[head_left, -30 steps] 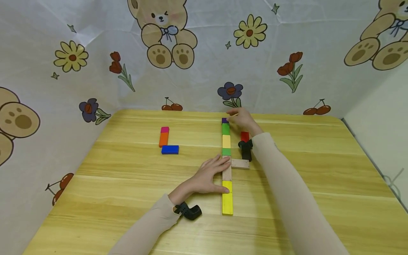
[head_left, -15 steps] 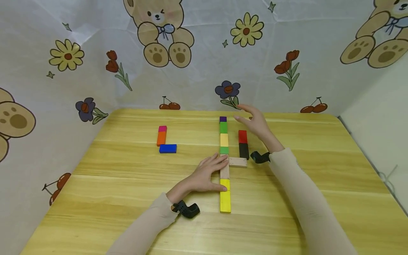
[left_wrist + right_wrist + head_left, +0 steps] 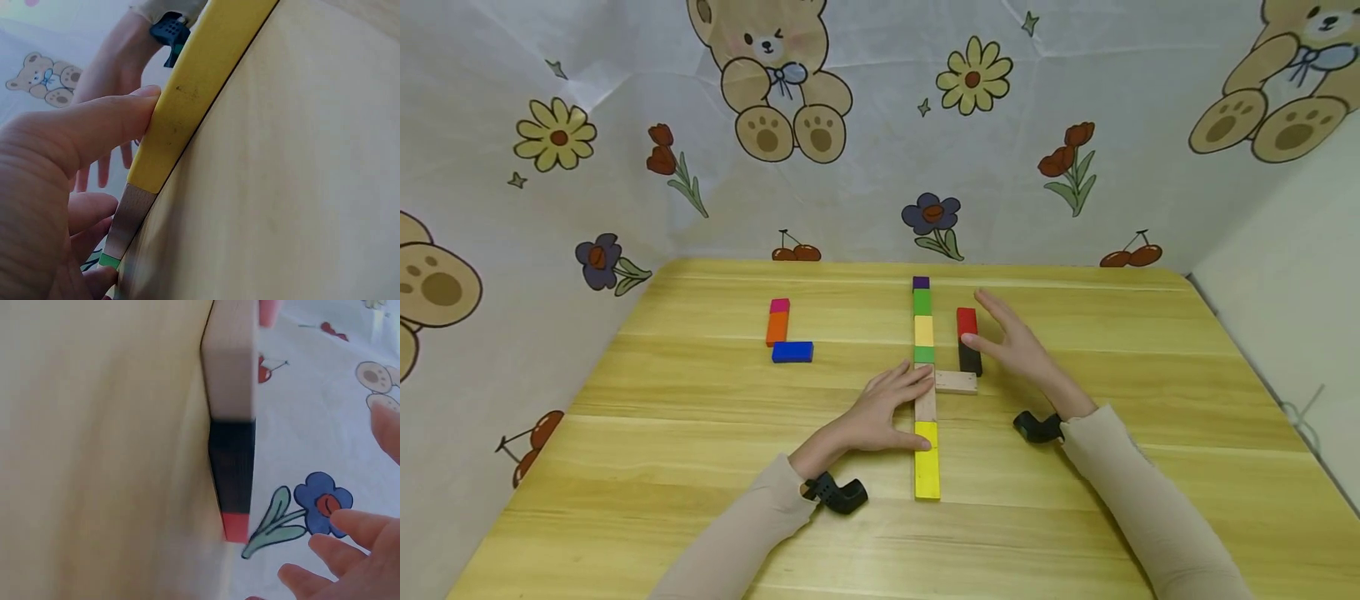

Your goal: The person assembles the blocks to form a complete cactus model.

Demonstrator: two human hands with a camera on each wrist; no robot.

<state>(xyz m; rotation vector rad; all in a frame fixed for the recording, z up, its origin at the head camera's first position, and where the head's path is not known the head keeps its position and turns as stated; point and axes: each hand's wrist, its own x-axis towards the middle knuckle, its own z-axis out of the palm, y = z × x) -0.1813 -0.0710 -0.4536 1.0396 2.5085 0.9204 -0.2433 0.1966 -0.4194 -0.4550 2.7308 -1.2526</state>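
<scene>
left hand [image 3: 880,408] on wooden table [image 3: 662,433], bear-print walls [image 3: 550,142]

Left hand [image 3: 880,408]: flat, palm down, fingers straight, thumb out.
Right hand [image 3: 1018,350]: raised, fingers spread and relaxed, holding nothing.
Sleeves: both forearms covered.

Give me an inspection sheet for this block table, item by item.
Surface: wooden table, pale yellow planks.
Job's things: long block row purple, green, yellow, green, wood, yellow; wooden block lying crosswise at its right; red block and black block end to end.
Clutter: pink block, orange block and blue block set apart at left.
Grippers: left hand rests flat against the row; right hand open beside the red and black blocks.
Cables: nothing seen.
Surroundings: cartoon bear-and-flower backdrop.
</scene>
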